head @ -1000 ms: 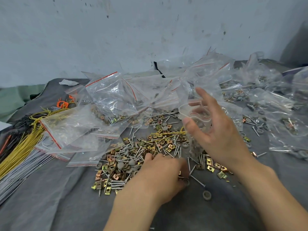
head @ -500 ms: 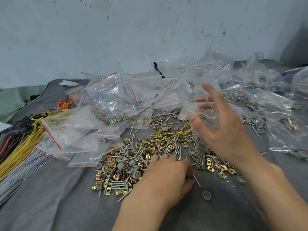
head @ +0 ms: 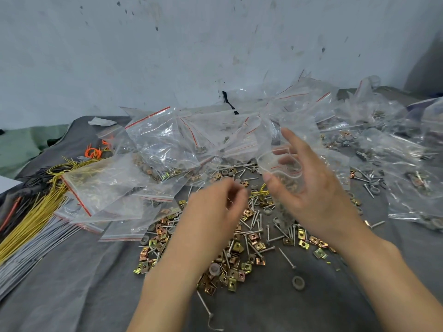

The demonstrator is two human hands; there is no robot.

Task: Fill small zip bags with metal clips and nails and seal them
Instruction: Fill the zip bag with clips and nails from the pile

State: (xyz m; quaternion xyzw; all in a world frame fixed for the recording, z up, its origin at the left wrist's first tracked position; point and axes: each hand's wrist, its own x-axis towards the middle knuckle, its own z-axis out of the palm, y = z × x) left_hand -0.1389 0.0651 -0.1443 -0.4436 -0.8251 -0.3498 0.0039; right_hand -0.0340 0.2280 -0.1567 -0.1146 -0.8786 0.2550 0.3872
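From the head view, the right hand (head: 314,197) holds a small zip bag (head: 281,168) up above the counter (head: 72,271). The thumb is on the near lip and the fingers are behind the far one, so the mouth stands open and rounded. Its grip is a pinch on the rim of the bag. A few small parts show through the film low in the bag.

The left hand (head: 211,212) is raised just beside the mouth, to its left, with the fingers curled together. They are blurred, so I cannot tell whether that grip pinches a nail or nothing at all.

Under both hands, loose clips (head: 233,282) and nails (head: 286,257) lie in a scattered heap on the grey cloth, with a grey washer (head: 298,282) near its front. Filled bags (head: 163,142) with red seal lines pile up behind, and yellow wires (head: 31,219) lie at far left.

The bag is thin, soft, slippery film. It would likely sag shut if the rim were let go, and nail points could poke through it. It is best held at the stiffer zip strip, one lip on each side. The clips look light, stiff and sharp-edged. The nails roll, so they are best pinched by the shank.
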